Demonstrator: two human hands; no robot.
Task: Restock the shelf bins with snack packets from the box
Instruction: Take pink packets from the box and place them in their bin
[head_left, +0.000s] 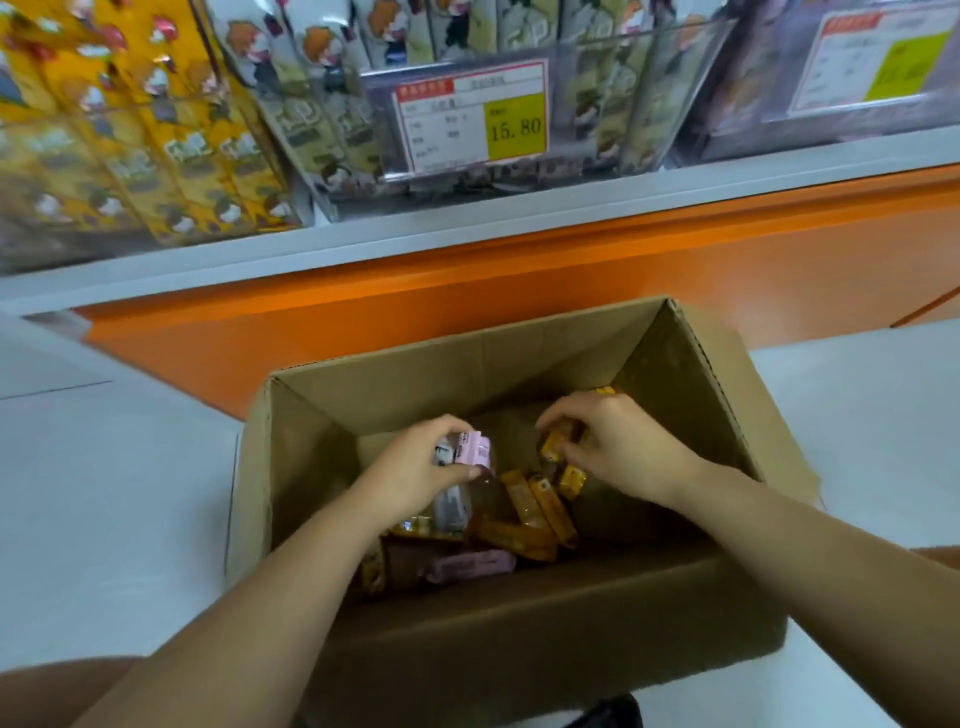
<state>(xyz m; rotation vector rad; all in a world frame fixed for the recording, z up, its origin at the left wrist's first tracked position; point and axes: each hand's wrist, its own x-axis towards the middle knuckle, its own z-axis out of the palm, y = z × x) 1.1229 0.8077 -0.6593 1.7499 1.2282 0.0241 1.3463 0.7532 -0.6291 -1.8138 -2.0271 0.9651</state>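
A pink foil snack packet (475, 451) is gripped in the left hand (415, 467). A small orange snack packet (551, 447) is pinched by the right hand (613, 447). Both are low inside the open brown cardboard box (467, 358), where more loose orange packets (540, 512) lie. This looks like the picking step, though how many packets each hand holds is hard to tell. The next move calls for lifting both clear of the walls, up to the clear-fronted shelf bins (597, 119).

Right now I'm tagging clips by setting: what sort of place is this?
Probably a shop aisle: a price tag reading 15.80 on clear shelf bins full of snack packets, and an open cardboard box of loose packets.
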